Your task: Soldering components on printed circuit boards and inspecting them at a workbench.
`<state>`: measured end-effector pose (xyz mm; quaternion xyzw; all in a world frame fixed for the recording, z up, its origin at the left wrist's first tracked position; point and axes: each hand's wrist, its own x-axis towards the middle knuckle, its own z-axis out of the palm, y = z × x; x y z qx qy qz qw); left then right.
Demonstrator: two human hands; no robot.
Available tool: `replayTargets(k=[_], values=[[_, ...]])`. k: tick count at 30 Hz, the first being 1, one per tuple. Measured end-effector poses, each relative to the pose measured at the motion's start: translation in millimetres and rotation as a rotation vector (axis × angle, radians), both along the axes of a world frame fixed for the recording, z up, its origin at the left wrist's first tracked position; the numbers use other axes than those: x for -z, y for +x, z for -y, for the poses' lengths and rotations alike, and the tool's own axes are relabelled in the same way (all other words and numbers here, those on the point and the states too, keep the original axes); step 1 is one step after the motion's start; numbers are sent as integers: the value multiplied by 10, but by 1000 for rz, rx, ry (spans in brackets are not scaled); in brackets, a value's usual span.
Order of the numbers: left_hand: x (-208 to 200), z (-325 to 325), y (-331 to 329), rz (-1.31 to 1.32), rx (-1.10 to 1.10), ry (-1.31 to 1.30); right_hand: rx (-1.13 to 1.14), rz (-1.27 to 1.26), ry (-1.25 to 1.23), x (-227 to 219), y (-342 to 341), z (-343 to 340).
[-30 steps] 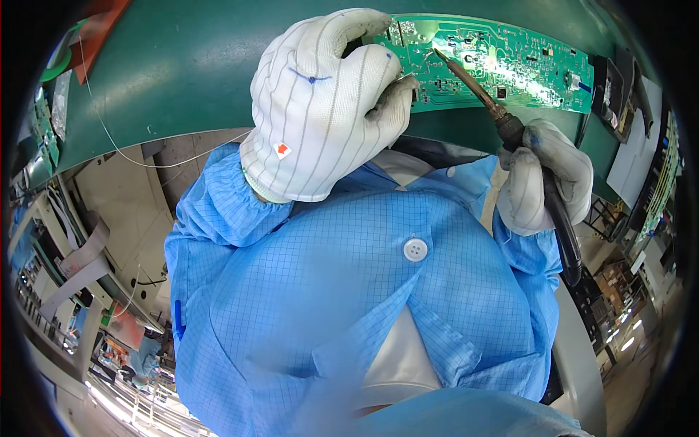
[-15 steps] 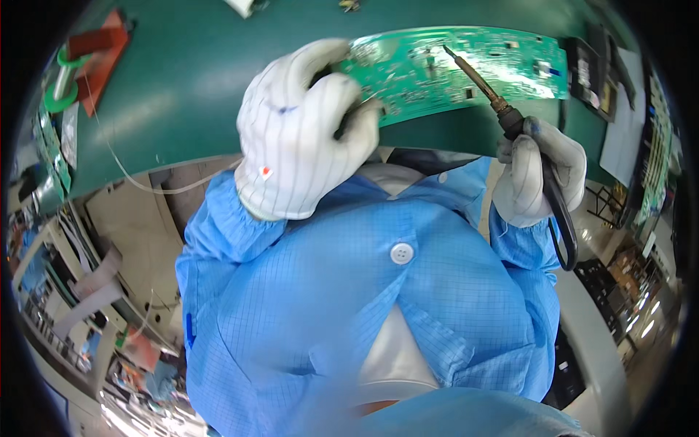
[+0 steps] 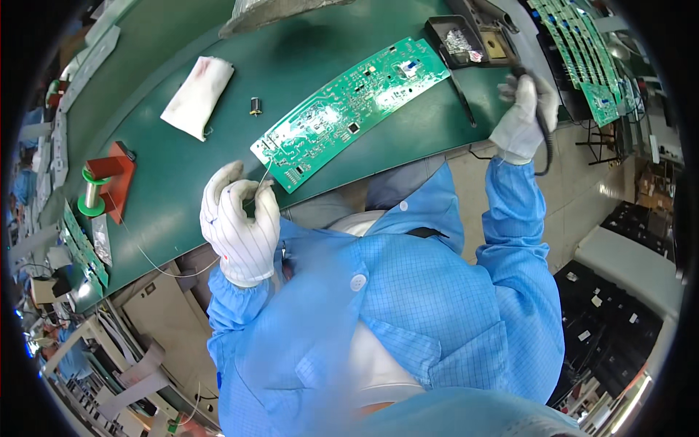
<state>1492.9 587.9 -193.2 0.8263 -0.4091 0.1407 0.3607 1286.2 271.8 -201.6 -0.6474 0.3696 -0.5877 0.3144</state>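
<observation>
- Circuit board (image 3: 349, 125): green, lying flat and aslant on the green bench (image 3: 164, 164), between the two hands.
- Left hand (image 3: 242, 227): gloved, thumb and fingers pinching solder wire (image 3: 162, 272) near the board's lower-left end; wire trails back to a spool (image 3: 92, 197) by an orange-red stand (image 3: 125, 182).
- Right hand (image 3: 526, 120): gloved, gripping a soldering iron (image 3: 518, 71) right of the board; tip not distinguishable.
- White cloth (image 3: 196, 98) and small cylindrical part (image 3: 255, 106): left of board.
- Black tray (image 3: 435, 38), small metallic pieces inside: near board's upper-right end.
</observation>
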Motion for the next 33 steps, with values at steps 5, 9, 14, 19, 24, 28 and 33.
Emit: replayTargets(k=[5,9,14,19,24,28,33], values=[[-50,-179,-15,-78,6,-50,20,-152,-33,-406,71,427],[-57,-238,12,-84,43,-103,-91,-143,314,-396,201,989],[55,-298,98,14,-14,-106,80,-1648,59,-342,465,858],[36,-642,582,97,-238,-132,169,-1070,-237,349,212,1040],[148,-706,1707,388,-505,85,-587,-5,400,365,270,337],[59,-376,2119,84,-393,231,-479,-116,362,-231,677,-695],[-24,23,2296,-135,-230,232,-583,-283,367,-395,817,-1123]])
